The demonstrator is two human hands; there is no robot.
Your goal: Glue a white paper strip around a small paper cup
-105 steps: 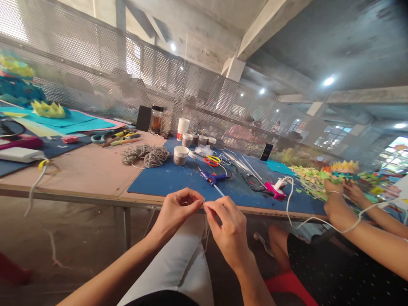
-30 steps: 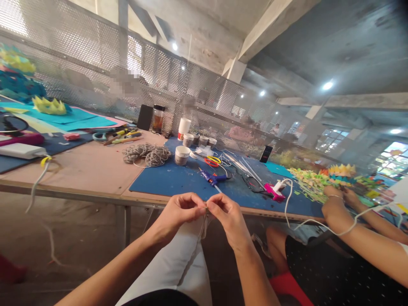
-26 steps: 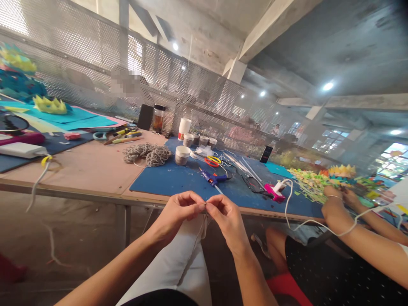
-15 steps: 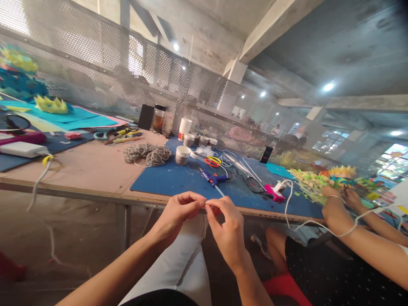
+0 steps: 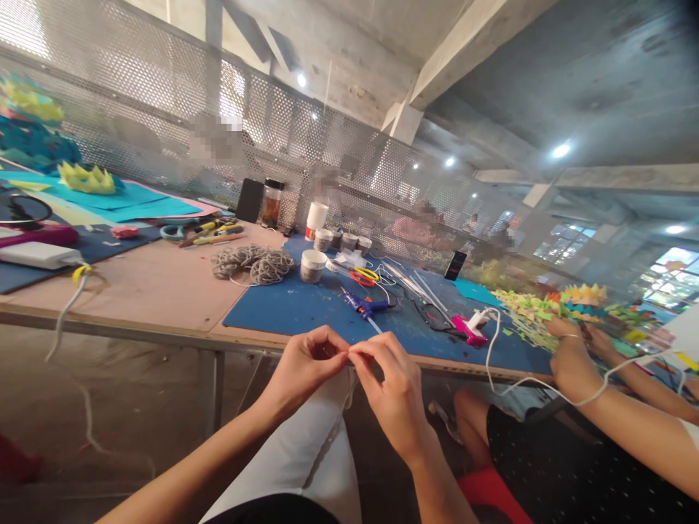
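Observation:
My left hand (image 5: 303, 367) and my right hand (image 5: 390, 389) meet fingertip to fingertip over my lap, just in front of the table edge. Both pinch a thin pale cord (image 5: 345, 397) that hangs down from between them onto my white trouser leg. What exactly sits between the fingertips is too small to make out. A blue glue gun (image 5: 365, 306) lies on the blue mat (image 5: 295, 306) just beyond my hands.
On the table: a heap of grey cord (image 5: 251, 263), paper cups (image 5: 312, 265), red and yellow scissors (image 5: 362, 275), a pink glue gun (image 5: 470, 327) with a white cable. A co-worker's arms (image 5: 611, 407) work on coloured paper pieces (image 5: 546, 309) at the right.
My fingers keep working the cord at the same spot; the right hand has turned slightly and closed in on the left. The co-worker's hands have shifted a little among the paper pieces.

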